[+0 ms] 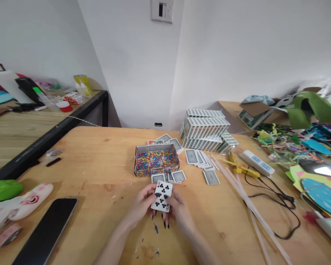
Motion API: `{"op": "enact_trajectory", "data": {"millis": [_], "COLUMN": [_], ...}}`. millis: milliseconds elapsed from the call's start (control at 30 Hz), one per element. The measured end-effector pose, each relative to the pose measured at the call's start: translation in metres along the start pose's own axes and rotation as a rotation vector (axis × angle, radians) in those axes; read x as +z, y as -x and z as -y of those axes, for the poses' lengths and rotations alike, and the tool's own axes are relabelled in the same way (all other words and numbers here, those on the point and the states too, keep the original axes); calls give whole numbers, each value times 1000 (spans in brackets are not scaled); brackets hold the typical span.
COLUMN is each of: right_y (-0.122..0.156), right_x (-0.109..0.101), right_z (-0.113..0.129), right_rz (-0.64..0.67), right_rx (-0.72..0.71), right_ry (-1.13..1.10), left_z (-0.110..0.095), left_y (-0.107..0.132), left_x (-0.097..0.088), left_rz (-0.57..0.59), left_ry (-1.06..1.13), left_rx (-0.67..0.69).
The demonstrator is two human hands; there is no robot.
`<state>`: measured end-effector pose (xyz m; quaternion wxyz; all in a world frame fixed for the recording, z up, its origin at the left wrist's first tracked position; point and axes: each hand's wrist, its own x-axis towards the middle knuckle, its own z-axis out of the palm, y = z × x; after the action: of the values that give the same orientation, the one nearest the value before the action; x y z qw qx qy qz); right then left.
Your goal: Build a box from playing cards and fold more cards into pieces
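Observation:
Face up between both hands is a playing card (pixel 163 190), the eight of clubs, tilted slightly over the wooden table. My left hand (pixel 145 200) grips its left edge with the thumb on top. On the right edge, the thumb of my right hand (pixel 179 208) presses the card's face, with dark-nailed fingers curled underneath. Whether more cards lie under this one is hidden. Just beyond the hands stands an open box (pixel 157 170) with a colourful patterned lining. Face-down cards (pixel 178 176) lie along its near side, and others (pixel 174 143) behind it.
Right of the box are fanned cards (pixel 192 156), a single card (pixel 211 177) and stacked card packs (pixel 206 127). Further right lie a yellow glue gun (pixel 238 167), glue sticks (pixel 244 195), a power strip (pixel 257 163) and black cable. A phone (pixel 45 230) rests at left.

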<state>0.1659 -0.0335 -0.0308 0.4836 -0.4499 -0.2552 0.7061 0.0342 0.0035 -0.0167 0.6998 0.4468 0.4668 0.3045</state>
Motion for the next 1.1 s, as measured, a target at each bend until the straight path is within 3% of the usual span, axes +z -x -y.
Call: {"op": "enact_trajectory", "data": {"millis": [200, 367, 600, 733, 900, 1100], "right_y": [5, 9, 12, 13, 8, 10], "right_x": [5, 5, 9, 13, 10, 7], "right_z": [10, 19, 17, 15, 9, 11], "right_rz": [-15, 40, 84, 49, -12, 139], "right_rx": [-2, 90, 125, 80, 0, -111], "right_ry": [-186, -374, -446, -327, -115, -184], "left_z": [-2, 6, 10, 9, 6, 3], "left_y": [6, 8, 3, 4, 6, 5], "left_x": [-4, 5, 14, 17, 20, 19], "left_rz": [140, 341, 71, -40, -90, -233], "left_ry": [234, 334, 190, 164, 129, 229], "left_rx": [11, 152, 270, 245, 181, 146]}}
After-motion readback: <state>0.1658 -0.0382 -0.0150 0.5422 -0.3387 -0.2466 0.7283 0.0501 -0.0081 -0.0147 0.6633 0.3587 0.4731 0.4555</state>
